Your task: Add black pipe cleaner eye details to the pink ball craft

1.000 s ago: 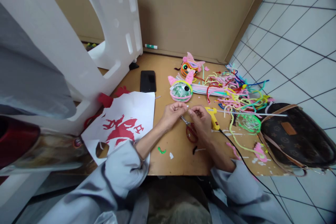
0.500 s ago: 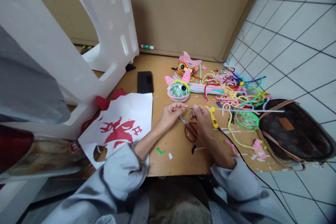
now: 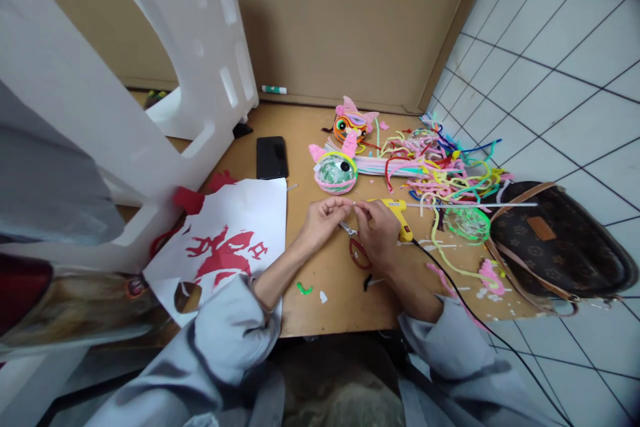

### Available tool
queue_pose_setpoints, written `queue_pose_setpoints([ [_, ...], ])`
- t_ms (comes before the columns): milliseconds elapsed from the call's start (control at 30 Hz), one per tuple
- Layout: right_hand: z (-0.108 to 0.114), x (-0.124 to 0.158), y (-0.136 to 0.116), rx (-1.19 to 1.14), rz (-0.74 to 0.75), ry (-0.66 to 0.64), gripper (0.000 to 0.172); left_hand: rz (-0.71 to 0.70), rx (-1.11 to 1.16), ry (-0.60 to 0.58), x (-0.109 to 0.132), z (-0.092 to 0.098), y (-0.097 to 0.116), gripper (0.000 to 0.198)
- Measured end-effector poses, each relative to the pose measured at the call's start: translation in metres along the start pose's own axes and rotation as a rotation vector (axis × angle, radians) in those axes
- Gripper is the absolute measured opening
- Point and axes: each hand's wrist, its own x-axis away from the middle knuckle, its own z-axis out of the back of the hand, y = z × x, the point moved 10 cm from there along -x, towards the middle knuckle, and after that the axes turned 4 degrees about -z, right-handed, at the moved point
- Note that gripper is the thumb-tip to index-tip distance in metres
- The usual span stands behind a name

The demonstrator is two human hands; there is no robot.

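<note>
In the head view, my left hand [image 3: 323,220] pinches a small white piece [image 3: 355,204] between thumb and fingertips. My right hand [image 3: 379,232] is closed too, its fingertips meeting the same piece. What the piece is, I cannot make out. Just behind my right hand lies a yellow hot glue gun [image 3: 405,225] with a long glue stick [image 3: 490,205] in its back; its nozzle is hidden. Red-handled scissors [image 3: 358,252] rest under my hands, partly covered. Beyond them sits a pipe-cleaner fish-like figure [image 3: 336,175] with a clear rounded body and one large eye.
An orange-and-pink figure [image 3: 350,127] and a heap of coloured pipe cleaners [image 3: 450,163] lie behind. A phone [image 3: 272,157] and white paper with red cut-outs [image 3: 270,213] are left. At right are a brown handbag [image 3: 560,247] and the gun's black cord [image 3: 465,310].
My right hand has moved left and its fingertips have come together with my left hand's at the small white piece. The whole view has shifted slightly.
</note>
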Motion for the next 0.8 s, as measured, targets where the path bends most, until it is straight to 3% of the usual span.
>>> queue_pose_setpoints([
  [233,-0.004,0.001,0.01,0.013,-0.065,-0.018,0.019,-0.047,-0.121,0.001,0.001,-0.001,0.006,0.028],
  [600,-0.025,0.004,0.05,-0.721,-0.668,-0.112,0.022,-0.059,-0.105,0.005,0.004,-0.003,0.015,0.026],
  [800,-0.024,0.005,0.052,-0.732,-0.686,-0.099,0.022,-0.047,-0.035,0.017,0.001,0.001,0.007,0.027],
])
